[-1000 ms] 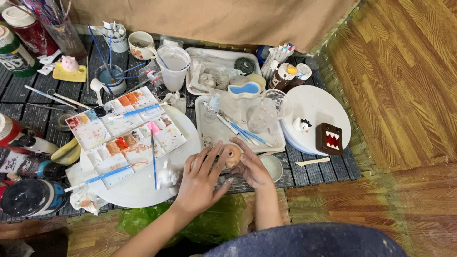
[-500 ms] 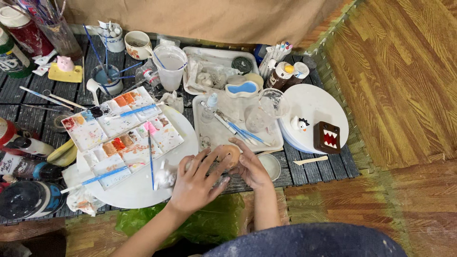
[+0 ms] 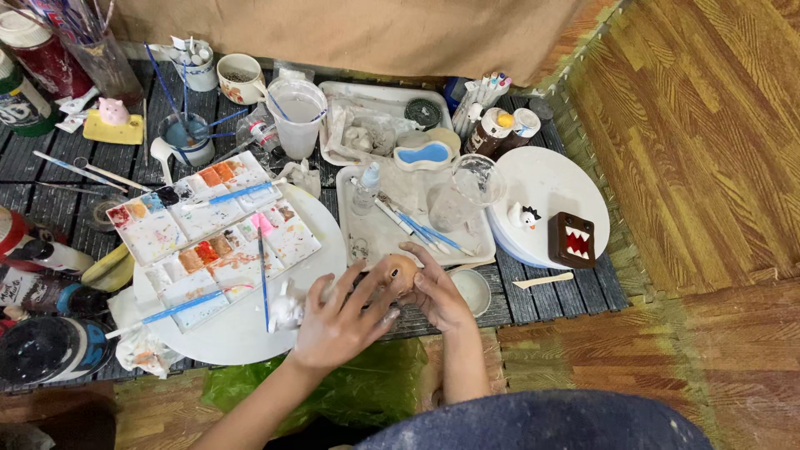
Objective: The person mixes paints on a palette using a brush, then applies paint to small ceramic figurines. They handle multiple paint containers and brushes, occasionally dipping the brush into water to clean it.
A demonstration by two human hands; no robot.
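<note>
Dark slatted tabletop crowded with painting supplies, wooden floor at 3 o'clock, tan cloth along the far edge at 12 o'clock.

Small round tan figurine near the table's front edge, gripped between both hands. Left hand at 7 o'clock of the figurine, fingers spread and curled up against its left side. Right hand at 4 o'clock of it, thumb and fingertips closed on its right side. Figurine touching both hands, raised just above the slats, beside the front lip of a white rectangular tray.

Paint palette with many stained wells at 10 o'clock of the left hand, resting on a round white board; blue-handled brush lying across the palette. Brushes and a clear glass cup on the tray at 12 o'clock of the right hand. Stack of white plates at 2 o'clock, carrying a tiny white chicken figure and a brown block figure with a red toothed mouth. Small white dish just beside the right hand. Pink pig figure at far 10 o'clock.
</note>
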